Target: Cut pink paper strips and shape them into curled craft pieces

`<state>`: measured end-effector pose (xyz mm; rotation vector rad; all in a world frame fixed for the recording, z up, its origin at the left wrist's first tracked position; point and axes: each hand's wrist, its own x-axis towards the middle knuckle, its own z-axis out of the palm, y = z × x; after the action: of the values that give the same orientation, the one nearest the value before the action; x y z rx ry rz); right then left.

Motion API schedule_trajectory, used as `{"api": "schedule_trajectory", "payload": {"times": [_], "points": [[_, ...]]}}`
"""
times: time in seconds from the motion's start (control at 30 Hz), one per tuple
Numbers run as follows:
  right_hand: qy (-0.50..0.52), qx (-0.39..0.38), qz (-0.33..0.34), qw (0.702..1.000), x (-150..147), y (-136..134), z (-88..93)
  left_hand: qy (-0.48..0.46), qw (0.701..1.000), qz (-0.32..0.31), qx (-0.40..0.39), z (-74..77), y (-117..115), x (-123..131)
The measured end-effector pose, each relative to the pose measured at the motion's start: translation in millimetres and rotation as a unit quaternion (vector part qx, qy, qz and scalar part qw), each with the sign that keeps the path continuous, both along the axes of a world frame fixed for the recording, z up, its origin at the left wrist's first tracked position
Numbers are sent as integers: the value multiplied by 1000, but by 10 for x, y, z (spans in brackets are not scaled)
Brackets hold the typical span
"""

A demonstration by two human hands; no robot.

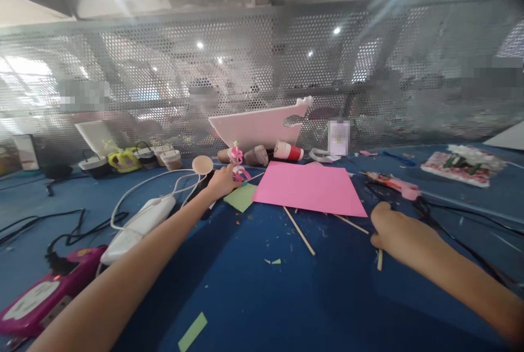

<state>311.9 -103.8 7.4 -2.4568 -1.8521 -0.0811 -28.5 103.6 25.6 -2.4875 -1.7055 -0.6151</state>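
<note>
My left hand (223,182) reaches to the middle of the table, its fingers closed at a small pink curled-paper craft (240,173) with a green tip. Part of the craft is hidden behind the fingers. Just below lies a green paper piece (242,197). On the right, my right hand (391,232) is closed, with the end of a wooden stick (380,260) showing under it. Between the hands lies a pink paper sheet (311,188) on top of several thin sticks; one stick (299,232) pokes out toward me.
A pink glue gun (395,184) with a black cord lies beyond my right hand. Paper cups (289,150) lie tipped at the back before a white foam board (257,125). At left are a white power adapter (139,226) with cables and a magenta power strip (53,292).
</note>
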Motion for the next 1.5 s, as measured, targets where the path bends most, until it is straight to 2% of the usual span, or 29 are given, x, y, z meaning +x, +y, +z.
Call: {"api": "schedule_trajectory", "payload": {"times": [0.1,0.3,0.43,0.5,0.57,0.63,0.73,0.83,1.0,1.13,1.2,1.4,1.5], "points": [[-3,9,4,1000,35,27,-22,-22,1000,-15,12,-23,-46,-19],[-3,7,-36,999,-43,23,-27,-151,987,-47,9,24,-110,46],[15,-7,10,1000,-154,-42,38,-264,962,-58,-29,100,-108,160],[39,-31,20,999,-218,-66,90,-348,929,-80,-100,133,-135,242],[54,-47,13,997,-271,-74,136,-479,840,-108,-230,157,-186,321],[58,-52,3,997,-302,-71,166,-535,776,-121,-311,161,-245,387],[54,-60,-13,997,-318,-70,172,-554,742,-122,-358,105,-313,461],[32,-54,-26,998,-341,-102,142,-592,707,-104,-373,-19,-328,509],[16,-51,-11,998,-445,-206,139,-598,734,-93,-307,-224,-294,558],[33,-75,3,997,-508,-246,194,-582,746,-136,-295,-275,-309,592],[30,-64,-2,997,-513,-245,185,-564,750,-161,-305,-274,-326,602],[-77,92,-41,992,-358,-180,69,-544,741,-235,-315,-263,-324,583],[-84,148,-18,985,-213,-82,57,-556,739,-251,-285,-273,-312,562]]}}
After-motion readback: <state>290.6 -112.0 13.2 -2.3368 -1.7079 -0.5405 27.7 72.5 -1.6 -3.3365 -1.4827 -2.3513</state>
